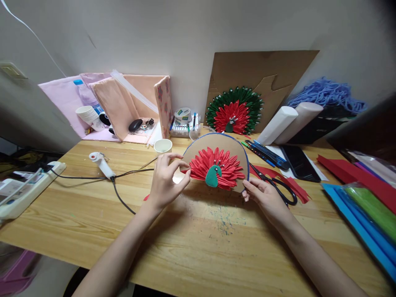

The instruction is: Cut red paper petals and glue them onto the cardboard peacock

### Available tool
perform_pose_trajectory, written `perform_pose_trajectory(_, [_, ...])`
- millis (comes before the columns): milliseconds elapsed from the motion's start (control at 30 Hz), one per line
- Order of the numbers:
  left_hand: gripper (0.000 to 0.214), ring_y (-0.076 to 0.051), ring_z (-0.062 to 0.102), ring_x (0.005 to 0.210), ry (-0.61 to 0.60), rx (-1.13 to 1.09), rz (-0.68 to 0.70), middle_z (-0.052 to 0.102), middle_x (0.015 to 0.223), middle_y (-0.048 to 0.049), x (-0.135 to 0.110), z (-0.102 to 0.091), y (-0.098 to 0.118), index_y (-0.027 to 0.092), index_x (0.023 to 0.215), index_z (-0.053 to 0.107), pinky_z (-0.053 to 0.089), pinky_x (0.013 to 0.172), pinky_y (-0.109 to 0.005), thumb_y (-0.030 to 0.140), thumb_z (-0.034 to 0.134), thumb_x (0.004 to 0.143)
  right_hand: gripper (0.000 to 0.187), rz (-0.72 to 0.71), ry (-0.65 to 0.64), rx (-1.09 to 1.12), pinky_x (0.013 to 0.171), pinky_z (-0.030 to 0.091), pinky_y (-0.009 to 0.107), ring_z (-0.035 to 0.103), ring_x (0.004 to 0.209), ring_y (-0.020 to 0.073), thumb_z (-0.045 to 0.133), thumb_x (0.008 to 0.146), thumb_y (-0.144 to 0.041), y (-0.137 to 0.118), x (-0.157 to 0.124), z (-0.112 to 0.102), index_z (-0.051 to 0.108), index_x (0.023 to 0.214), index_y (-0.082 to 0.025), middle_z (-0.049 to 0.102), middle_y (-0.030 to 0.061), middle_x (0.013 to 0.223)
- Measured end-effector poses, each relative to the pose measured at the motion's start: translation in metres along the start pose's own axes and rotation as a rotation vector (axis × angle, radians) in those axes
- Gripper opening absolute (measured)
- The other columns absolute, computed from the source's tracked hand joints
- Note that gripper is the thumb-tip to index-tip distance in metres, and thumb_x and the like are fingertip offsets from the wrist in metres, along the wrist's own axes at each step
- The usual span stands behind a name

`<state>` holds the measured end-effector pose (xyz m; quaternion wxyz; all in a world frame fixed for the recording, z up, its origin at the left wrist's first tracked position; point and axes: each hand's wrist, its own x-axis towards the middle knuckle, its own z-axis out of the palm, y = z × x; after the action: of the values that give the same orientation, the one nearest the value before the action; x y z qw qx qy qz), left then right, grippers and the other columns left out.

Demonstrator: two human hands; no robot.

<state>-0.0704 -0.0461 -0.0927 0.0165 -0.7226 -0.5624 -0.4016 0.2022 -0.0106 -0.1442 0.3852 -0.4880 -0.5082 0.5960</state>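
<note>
A paper peacock craft [229, 142] stands tilted up over the table, a rounded cardboard piece with a blue edge. Red paper petals [202, 161] fan out on it around a green peacock body [212, 177]. With thumb and fingers, my right hand [260, 194] pinches its lower right edge. My left hand [168, 177] is at the left side, thumb and index finger closed on the tip of a red petal. Black-handled scissors [283, 189] lie just beyond my right hand, among red paper scraps [298, 189].
A glue gun [102, 165] with its cable lies at left, near a power strip [31, 198]. A paper cup [163, 145] stands behind my left hand. At the back, a finished-looking green and red peacock [235, 111] leans with cardboard [262, 68]. Pens, a phone [300, 163] and coloured sheets [361, 222] lie right.
</note>
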Motion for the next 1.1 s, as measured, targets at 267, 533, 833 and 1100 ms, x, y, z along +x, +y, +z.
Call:
perform_pose_trajectory(267, [0.003,-0.022,0.052,0.100,-0.025,0.103,0.058,0.059,0.102,-0.0075,0.000,-0.002,-0.004,0.019,0.078,0.063,0.040,0.087,-0.038,0.019,0.060,0.077,0.037,-0.006,-0.010,-0.019,0.053,0.042,0.020,0.054,0.048,0.0087,0.068,0.070,-0.051,0.001,-0.001,0.000,0.055,0.067,-0.017,0.060,-0.0012,0.054])
perform_pose_trajectory(533, [0.008,-0.021,0.054,0.096,0.085,0.424,0.487,0.065,0.098,-0.0048,0.002,-0.010,-0.016,0.021,0.083,0.062,0.039,0.080,-0.033,0.016,0.062,0.077,0.033,-0.043,-0.014,-0.040,0.055,0.044,0.019,0.056,0.051,0.0088,0.068,0.072,-0.048,0.000,-0.004,-0.001,0.057,0.068,-0.017,0.062,-0.0009,0.057])
perform_pose_trajectory(833, [0.005,-0.023,0.052,0.097,0.157,0.242,0.145,0.059,0.100,-0.0069,-0.002,-0.009,-0.009,0.021,0.079,0.061,0.039,0.085,-0.036,0.022,0.063,0.075,0.028,-0.064,0.054,0.002,0.056,0.050,0.025,0.058,0.055,0.0130,0.068,0.073,-0.046,0.005,-0.003,-0.001,0.060,0.074,-0.019,0.060,0.0001,0.061])
perform_pose_trajectory(1100, [0.009,-0.025,0.047,0.100,0.056,0.169,-0.042,0.059,0.102,-0.0071,-0.002,0.000,-0.002,0.020,0.076,0.064,0.035,0.085,-0.039,0.026,0.058,0.080,0.026,-0.088,0.053,-0.007,0.056,0.050,0.025,0.057,0.055,0.0134,0.068,0.073,-0.045,0.004,-0.005,0.001,0.062,0.074,-0.020,0.060,0.0000,0.061])
